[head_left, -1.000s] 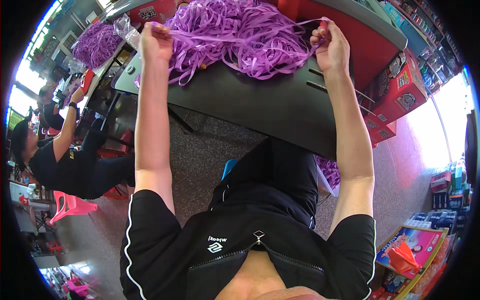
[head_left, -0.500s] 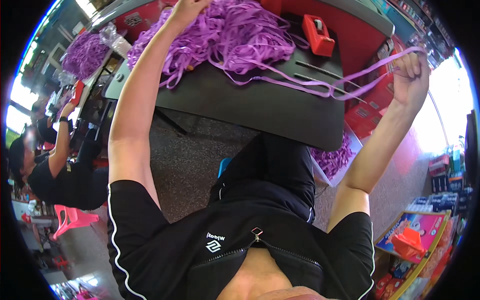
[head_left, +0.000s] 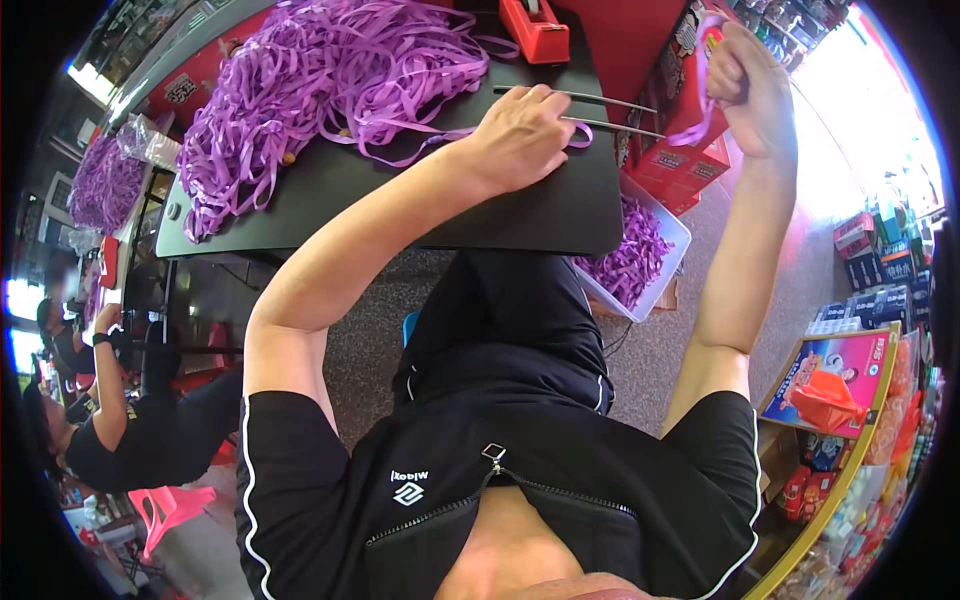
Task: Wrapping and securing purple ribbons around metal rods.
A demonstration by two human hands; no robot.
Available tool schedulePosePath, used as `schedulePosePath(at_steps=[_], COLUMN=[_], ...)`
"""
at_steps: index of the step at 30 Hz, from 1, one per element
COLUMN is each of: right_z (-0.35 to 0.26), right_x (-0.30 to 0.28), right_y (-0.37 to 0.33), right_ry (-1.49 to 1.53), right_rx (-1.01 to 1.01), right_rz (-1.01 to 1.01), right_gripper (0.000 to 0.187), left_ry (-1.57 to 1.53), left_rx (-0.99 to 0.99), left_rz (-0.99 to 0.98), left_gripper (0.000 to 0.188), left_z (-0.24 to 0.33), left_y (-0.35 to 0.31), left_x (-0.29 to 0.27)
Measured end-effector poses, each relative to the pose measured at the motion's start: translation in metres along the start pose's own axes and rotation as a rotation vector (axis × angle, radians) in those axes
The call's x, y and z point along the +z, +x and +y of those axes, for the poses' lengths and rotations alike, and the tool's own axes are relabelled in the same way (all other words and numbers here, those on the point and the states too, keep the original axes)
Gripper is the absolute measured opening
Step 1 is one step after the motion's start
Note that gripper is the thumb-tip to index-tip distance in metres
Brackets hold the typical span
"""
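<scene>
White glare burns out the upper right; outer edges bend.

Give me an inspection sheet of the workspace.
Surface: dark table.
Things: tangled purple ribbon heap on its left side; more ribbon in a white bin beside the table.
Clutter: red tape dispenser; two metal rods jutting past the table's right edge.
Left hand: curled at the rods; grip unclear.
Right hand: closed on a purple ribbon strip.
Cables: thin dark line by the bin, possibly a cord.
Surroundings: co-worker and pink stool left, red boxes right.
</scene>
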State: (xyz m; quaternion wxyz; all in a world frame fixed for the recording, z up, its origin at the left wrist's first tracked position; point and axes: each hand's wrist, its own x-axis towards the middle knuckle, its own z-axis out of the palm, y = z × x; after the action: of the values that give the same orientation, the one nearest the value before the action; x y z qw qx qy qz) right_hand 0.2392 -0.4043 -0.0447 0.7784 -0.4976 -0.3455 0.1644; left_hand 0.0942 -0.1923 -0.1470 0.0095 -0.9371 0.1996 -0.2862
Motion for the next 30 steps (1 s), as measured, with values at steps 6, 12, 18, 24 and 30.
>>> schedulePosePath(at_steps=[6,12,18,24,30], right_z=[0.018,0.036,0.035,0.036,0.004], right_x=[-0.012,-0.022,0.007,0.020,0.049], right_y=[-0.005,-0.015,-0.026,-0.020,-0.010], right_ry=[0.069,0.134,-0.072,-0.266,0.001], right_rx=[0.048,0.106,0.192,0.215,0.488], right_rz=[-0.069,-0.006,-0.099,-0.312,-0.663], right_gripper=[0.035,0.036,0.039,0.038,0.029], left_ry=[-0.067,-0.533,-0.553,0.620,-0.805], left_rx=[-0.112,-0.553,-0.964,-0.487,-0.406], left_rz=[-0.107,-0.100,-0.033,0.246,0.145], left_gripper=[0.009,0.019,0.030,0.037,0.034], left_z=[-0.021,-0.059,-0.194,-0.142,-0.022], left_y=[-0.039,-0.062,-0.169,-0.149,-0.003], left_x=[-0.006,-0.077,-0.141,-0.122,-0.100])
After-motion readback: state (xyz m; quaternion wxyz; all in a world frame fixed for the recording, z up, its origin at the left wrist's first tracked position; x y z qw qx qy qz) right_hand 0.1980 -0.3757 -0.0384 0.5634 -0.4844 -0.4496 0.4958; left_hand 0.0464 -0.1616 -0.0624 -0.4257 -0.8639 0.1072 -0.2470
